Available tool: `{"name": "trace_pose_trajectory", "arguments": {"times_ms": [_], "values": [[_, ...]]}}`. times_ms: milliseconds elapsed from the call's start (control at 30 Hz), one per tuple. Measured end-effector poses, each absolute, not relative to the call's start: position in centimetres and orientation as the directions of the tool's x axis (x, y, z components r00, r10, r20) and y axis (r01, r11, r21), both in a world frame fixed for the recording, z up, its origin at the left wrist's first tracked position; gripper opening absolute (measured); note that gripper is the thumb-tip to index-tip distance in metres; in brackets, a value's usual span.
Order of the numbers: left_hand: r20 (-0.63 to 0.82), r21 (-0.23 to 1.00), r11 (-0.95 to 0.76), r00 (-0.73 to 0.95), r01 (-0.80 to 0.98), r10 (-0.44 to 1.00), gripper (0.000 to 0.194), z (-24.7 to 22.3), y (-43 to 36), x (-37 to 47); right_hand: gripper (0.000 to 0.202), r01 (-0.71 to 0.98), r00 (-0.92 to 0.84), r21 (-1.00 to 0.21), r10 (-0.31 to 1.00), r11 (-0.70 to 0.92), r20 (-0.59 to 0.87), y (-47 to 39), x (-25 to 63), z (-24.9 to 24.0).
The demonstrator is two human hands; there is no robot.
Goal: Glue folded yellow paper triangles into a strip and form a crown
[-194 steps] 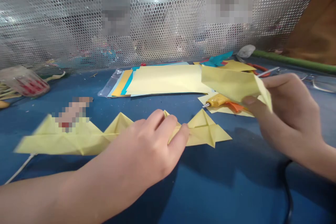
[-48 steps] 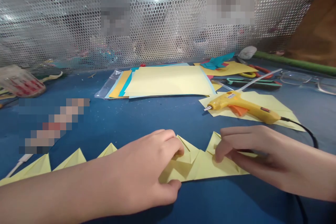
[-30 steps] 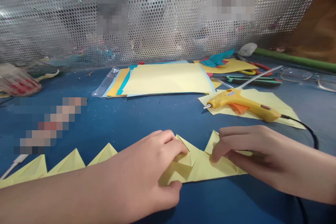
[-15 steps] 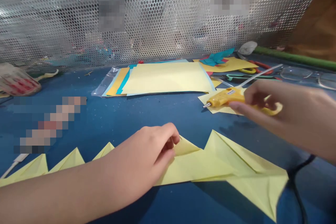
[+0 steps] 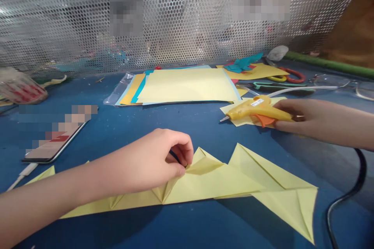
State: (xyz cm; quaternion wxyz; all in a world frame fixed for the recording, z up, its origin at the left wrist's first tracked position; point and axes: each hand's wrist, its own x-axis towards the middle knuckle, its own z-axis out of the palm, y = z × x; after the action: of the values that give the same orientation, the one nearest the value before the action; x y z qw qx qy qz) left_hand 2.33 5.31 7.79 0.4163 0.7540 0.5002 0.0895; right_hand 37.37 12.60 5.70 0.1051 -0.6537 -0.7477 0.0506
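Observation:
A long pale yellow folded paper strip with triangular points lies across the blue table. My left hand pinches the edge of one folded point near the strip's middle, thumb and fingers together. At the right, a yellow glue gun with an orange trigger rests over a small pale yellow paper, its metal nozzle facing left. My right hand is closed around the back of its body; some fingers are hidden behind it.
Behind lies a stack of coloured paper. Scissors, glasses and a teal-handled tool are at the back right. A phone and clear jar lie left. A black cable runs down the right.
My right hand has moved the glue gun slightly left and lower, and its grip has shifted to the back end. My left hand has moved slightly left and up on the strip.

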Motion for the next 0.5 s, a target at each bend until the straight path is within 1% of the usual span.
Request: {"name": "trace_pose_trajectory", "arguments": {"times_ms": [67, 133, 200, 300, 333, 433, 500], "values": [[-0.308, 0.736, -0.125, 0.493, 0.666, 0.814, 0.015, 7.8, 5.5, 1.9, 0.048, 0.958, -0.107, -0.264, 0.994, 0.11, 0.027, 12.4, 36.9, 5.8], [-0.341, 0.75, -0.094, 0.504, 0.655, 0.793, 0.011, 7.7, 5.6, 1.4, 0.042, 0.944, -0.093, -0.316, 0.996, 0.092, 0.011, 12.2, 36.6, 5.8], [-0.365, 0.758, -0.07, 0.511, 0.648, 0.778, 0.005, 7.6, 5.8, 0.9, 0.04, 0.905, -0.101, -0.411, 0.994, 0.109, 0.04, 11.9, 36.1, 5.9], [-0.373, 0.762, -0.055, 0.508, 0.645, 0.777, 0.004, 7.3, 6.1, 0.6, 0.049, 0.813, -0.12, -0.549, 0.979, 0.191, 0.163, 11.3, 35.1, 6.1], [-0.373, 0.764, -0.055, 0.51, 0.643, 0.775, 0.004, 7.3, 6.2, 0.6, 0.052, 0.791, -0.124, -0.571, 0.972, 0.219, 0.2, 11.1, 34.9, 6.1], [-0.381, 0.776, -0.053, 0.533, 0.629, 0.755, 0.005, 7.0, 6.6, 0.5, 0.059, 0.767, -0.158, -0.575, 0.952, 0.286, 0.262, 10.1, 34.6, 5.9], [-0.391, 0.786, -0.045, 0.552, 0.617, 0.736, 0.011, 7.0, 6.8, 0.4, 0.057, 0.764, -0.198, -0.558, 0.941, 0.324, 0.276, 9.2, 34.7, 5.5]]}}
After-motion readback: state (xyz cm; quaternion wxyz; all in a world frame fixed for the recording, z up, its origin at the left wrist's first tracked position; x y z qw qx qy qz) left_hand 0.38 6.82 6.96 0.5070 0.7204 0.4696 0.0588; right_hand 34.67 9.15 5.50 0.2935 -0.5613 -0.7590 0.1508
